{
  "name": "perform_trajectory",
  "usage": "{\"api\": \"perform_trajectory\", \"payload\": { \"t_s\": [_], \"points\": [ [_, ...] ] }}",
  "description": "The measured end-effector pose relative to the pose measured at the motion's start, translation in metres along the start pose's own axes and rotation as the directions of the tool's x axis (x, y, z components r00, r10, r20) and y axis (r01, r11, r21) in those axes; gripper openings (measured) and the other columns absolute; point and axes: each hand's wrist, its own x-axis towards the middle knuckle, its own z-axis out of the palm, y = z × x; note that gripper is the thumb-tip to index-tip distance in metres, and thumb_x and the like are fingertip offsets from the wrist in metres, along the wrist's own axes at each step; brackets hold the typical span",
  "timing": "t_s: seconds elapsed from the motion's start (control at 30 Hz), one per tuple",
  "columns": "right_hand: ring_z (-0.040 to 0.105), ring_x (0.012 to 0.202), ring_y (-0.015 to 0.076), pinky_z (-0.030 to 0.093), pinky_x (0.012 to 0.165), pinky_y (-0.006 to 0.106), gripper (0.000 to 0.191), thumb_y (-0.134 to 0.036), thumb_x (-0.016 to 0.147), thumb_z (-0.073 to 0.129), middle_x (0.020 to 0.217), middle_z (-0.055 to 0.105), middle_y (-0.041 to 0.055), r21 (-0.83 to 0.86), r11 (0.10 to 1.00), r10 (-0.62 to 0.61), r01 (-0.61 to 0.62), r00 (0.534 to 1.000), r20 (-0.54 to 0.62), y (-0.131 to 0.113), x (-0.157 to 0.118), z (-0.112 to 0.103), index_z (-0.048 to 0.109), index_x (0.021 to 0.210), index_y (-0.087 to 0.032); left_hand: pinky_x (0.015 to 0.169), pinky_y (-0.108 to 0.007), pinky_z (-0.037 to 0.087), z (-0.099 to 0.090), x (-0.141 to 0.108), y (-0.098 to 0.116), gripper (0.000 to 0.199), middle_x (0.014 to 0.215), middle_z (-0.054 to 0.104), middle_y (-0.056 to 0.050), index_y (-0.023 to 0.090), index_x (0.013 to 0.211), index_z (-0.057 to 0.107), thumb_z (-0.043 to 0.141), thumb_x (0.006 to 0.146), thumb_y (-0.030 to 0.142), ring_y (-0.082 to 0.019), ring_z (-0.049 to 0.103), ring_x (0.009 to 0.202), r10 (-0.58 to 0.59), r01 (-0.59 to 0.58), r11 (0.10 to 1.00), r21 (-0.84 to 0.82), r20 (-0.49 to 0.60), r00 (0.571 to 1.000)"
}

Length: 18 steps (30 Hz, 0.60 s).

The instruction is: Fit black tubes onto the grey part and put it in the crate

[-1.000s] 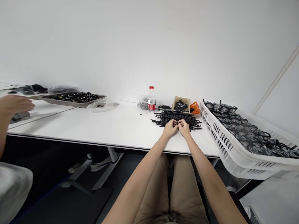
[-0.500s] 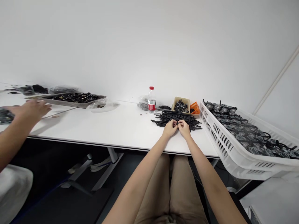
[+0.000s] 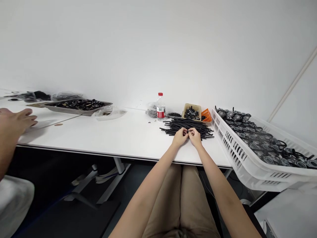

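Observation:
My left hand point(image 3: 180, 137) and my right hand point(image 3: 195, 136) meet at the near side of a pile of black rubber tubes point(image 3: 183, 124). The fingers of both are pinched together around a small black piece point(image 3: 188, 131); most of it is hidden by the fingertips, so its kind is unclear. Just behind the pile stand a beige bin point(image 3: 199, 108) with small black and grey parts and an orange basket point(image 3: 206, 114). A small heap of black rings point(image 3: 174, 114) lies left of the bin.
A white crate point(image 3: 237, 158) full of clear-and-black parts stands at the right. A red-capped bottle point(image 3: 160, 110) and a plastic bag point(image 3: 151, 110) are behind the pile. Further left are a metal tray point(image 3: 86, 112) of black parts and a co-worker's hand point(image 3: 18, 120).
My hands stay together in nearly the same place, fingers still pinched. The co-worker's hand at the left has moved further left, and the grey item near it is out of view.

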Motion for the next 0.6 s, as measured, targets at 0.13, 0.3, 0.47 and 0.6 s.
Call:
{"api": "perform_trajectory", "payload": {
  "t_s": [0.13,0.3,0.47,0.6],
  "points": [
    [0.056,0.060,0.0188,0.043,0.058,0.027,0.016,-0.030,0.076,0.046,0.066,0.059,-0.0003,-0.005,1.000,0.007,-0.007,1.000,0.005,-0.0008,-0.0001,-0.0001,0.055,0.083,-0.019,0.088,-0.038,0.051,-0.0011,-0.0008,0.0019,0.021,0.090,0.064,0.008,0.029,0.088,0.050,0.066,0.074,0.033,-0.022,0.058,0.104,0.014,-0.014,1.000,-0.010,-0.003,1.000],
    [0.056,0.059,0.0187,0.042,0.059,0.027,0.015,-0.029,0.076,0.046,0.065,0.059,-0.0007,-0.002,1.000,0.008,-0.008,1.000,0.005,-0.0019,-0.0001,-0.0006,0.055,0.083,-0.019,0.088,-0.038,0.051,-0.0008,-0.0025,0.0043,0.020,0.088,0.064,0.009,0.030,0.086,0.050,0.066,0.074,0.032,-0.022,0.058,0.102,0.016,-0.017,1.000,-0.009,-0.025,1.000],
    [0.055,0.058,0.0185,0.042,0.058,0.027,0.016,-0.030,0.075,0.046,0.062,0.057,-0.0014,0.004,1.000,0.006,-0.006,1.000,0.002,-0.0015,-0.0002,-0.0003,0.055,0.083,-0.019,0.089,-0.038,0.050,-0.0007,-0.0035,0.0063,0.022,0.086,0.064,0.008,0.029,0.086,0.051,0.068,0.072,0.032,-0.022,0.057,0.103,0.000,0.000,1.000,-0.001,-0.051,0.999],
    [0.056,0.058,0.0186,0.042,0.058,0.027,0.015,-0.029,0.076,0.046,0.062,0.057,-0.0016,-0.002,1.000,0.010,-0.010,1.000,0.002,-0.0010,-0.0003,0.0000,0.055,0.083,-0.019,0.088,-0.037,0.050,-0.0018,-0.0036,0.0071,0.022,0.085,0.064,0.007,0.028,0.086,0.051,0.068,0.072,0.033,-0.022,0.058,0.101,-0.014,0.014,1.000,-0.002,-0.044,0.999]
  ]
}}
